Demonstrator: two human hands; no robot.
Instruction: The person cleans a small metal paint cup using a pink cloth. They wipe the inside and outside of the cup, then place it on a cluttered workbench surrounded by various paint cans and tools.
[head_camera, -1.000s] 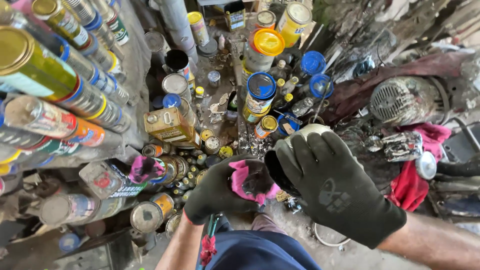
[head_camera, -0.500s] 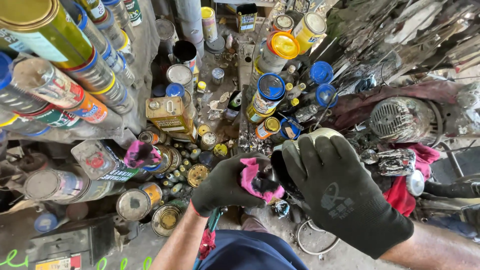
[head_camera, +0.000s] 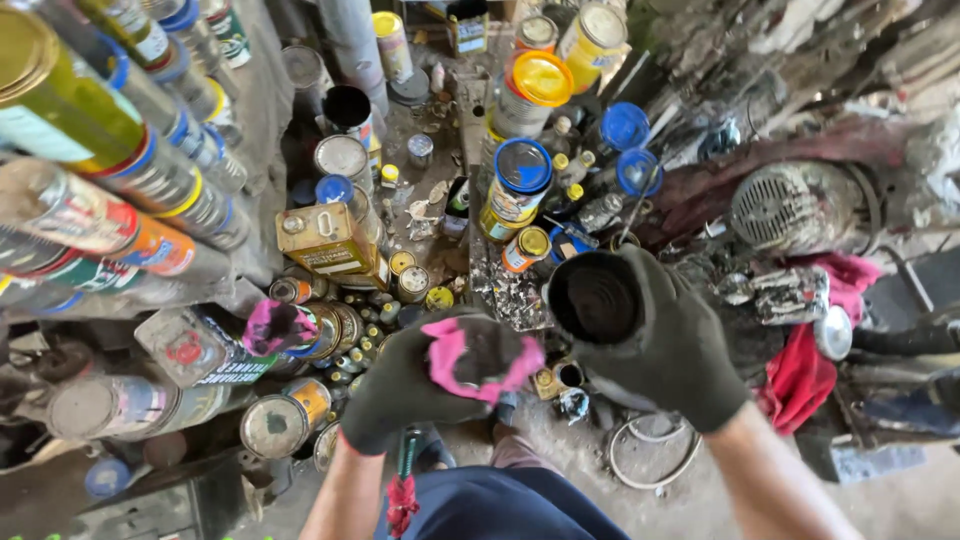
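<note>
Left hand closed round one pink rag; right hand gripping one black ribbed cylinder, close beside the rag.

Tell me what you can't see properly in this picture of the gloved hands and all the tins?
Head view:
- The black cup-shaped part: its outside is wrapped by the right hand.
- The pink rag: bunched in the left hand, so its full size is hidden.
- The inside of that part is too dark to see.
- The cans at the left are cut off by the edge.
</note>
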